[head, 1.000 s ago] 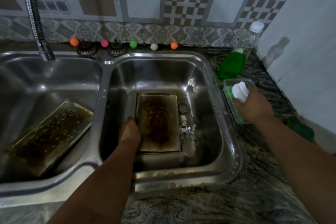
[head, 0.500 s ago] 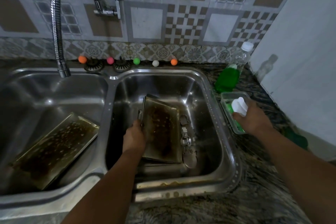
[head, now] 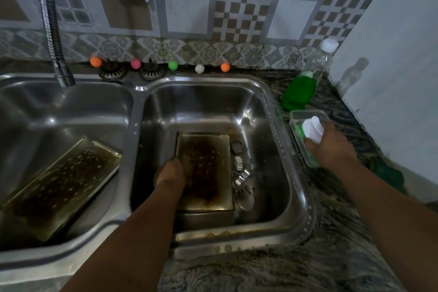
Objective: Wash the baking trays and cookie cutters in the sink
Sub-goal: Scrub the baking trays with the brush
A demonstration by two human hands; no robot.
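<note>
A greasy, burnt baking tray point(head: 206, 168) lies flat in the right basin of the steel sink point(head: 267, 92). My left hand point(head: 169, 174) grips its left edge. Several metal cookie cutters point(head: 240, 170) lie beside the tray's right edge. A second dirty baking tray point(head: 61, 185) leans tilted in the left basin. On the counter to the right, my right hand point(head: 328, 147) holds a white sponge point(head: 312, 129) over a clear plastic container point(head: 305, 116) with green soap in it.
A bottle of green dish liquid point(head: 301, 90) stands by the white wall at the right. A flexible faucet hose point(head: 53, 31) hangs over the left basin. Small coloured balls point(head: 173, 65) and two drain strainers point(head: 111, 71) line the back ledge. Dark granite counter point(head: 284, 268) runs along the front.
The tray in the right basin was tipped up on its edge half a second ago and now lies flat again. My right hand stays at the soap container with the sponge.
</note>
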